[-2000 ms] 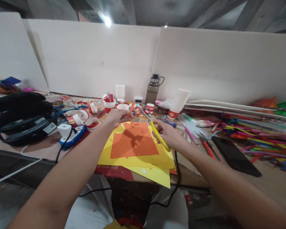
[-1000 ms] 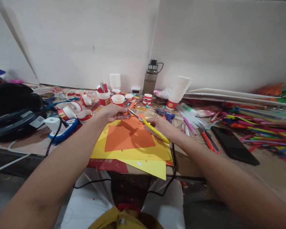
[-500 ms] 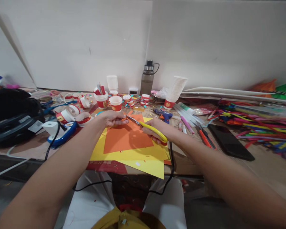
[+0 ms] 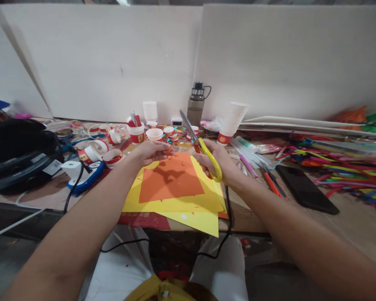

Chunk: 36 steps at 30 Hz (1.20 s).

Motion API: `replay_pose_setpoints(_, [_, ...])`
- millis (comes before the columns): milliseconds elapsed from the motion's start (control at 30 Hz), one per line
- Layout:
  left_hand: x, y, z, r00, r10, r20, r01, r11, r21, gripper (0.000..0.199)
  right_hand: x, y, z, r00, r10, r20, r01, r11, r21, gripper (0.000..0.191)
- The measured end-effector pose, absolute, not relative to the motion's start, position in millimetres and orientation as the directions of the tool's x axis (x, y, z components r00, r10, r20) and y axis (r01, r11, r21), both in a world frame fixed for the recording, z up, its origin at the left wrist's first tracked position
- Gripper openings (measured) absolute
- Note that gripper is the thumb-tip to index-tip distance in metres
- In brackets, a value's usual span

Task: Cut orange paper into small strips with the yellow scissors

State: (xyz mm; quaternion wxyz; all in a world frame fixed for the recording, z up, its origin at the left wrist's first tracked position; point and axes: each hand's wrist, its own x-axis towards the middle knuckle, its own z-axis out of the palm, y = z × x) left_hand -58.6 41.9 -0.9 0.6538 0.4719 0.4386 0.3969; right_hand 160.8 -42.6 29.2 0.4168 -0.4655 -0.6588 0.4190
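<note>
My left hand pinches a small orange paper piece above the sheets. In my right hand are yellow-handled scissors, their blades pointing up and to the left, away from the paper piece. Below both hands an orange sheet lies on larger yellow sheets, with small orange scraps scattered on top. Shadows of the hands fall on the orange sheet.
Paper cups, a bottle and a cup stack stand behind. A blue power strip and black bag are left; a phone, cutters and colourful pipe cleaners are right.
The scissors have come away from the orange piece, and their blades have swung upward. My right hand has lifted slightly. My left hand still grips the orange piece.
</note>
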Motion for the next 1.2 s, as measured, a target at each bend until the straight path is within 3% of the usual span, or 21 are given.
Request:
replay_pose_setpoints(100, [-51, 36, 2, 0.256, 0.961, -0.101, -0.105, 0.131, 0.986, 0.017, 150, -35, 33, -0.150, 0.944, 0.292, 0.135, 0.313, -0.940, 0.041])
replay_pose_setpoints(400, [-37, 25, 3, 0.267, 0.962, 0.060, -0.168, -0.015, 0.986, 0.025, 127, -6, 8, -0.086, 0.948, 0.305, 0.028, 0.308, -0.951, 0.047])
replay_pose_setpoints(633, [-27, 17, 4, 0.318, 0.938, 0.138, -0.191, -0.079, 0.978, 0.026, 129, -10, 7, -0.091, 0.964, 0.248, 0.075, 0.255, -0.964, 0.051])
replay_pose_setpoints(833, [-25, 14, 3, 0.332, 0.939, 0.093, -0.289, 0.008, 0.957, 0.031, 132, -13, 10, -0.080, 0.978, 0.194, 0.145, 0.204, -0.968, 0.050])
replay_pose_setpoints(1067, [-24, 12, 2, 0.327, 0.924, 0.200, -0.073, -0.186, 0.980, 0.024, 138, -19, 10, -0.096, 0.960, 0.264, 0.093, 0.273, -0.958, 0.055])
replay_pose_setpoints(1200, [-23, 12, 0, 0.325, 0.926, 0.192, -0.094, -0.170, 0.981, 0.023, 138, -22, 12, -0.114, 0.947, 0.302, 0.082, 0.312, -0.947, 0.062])
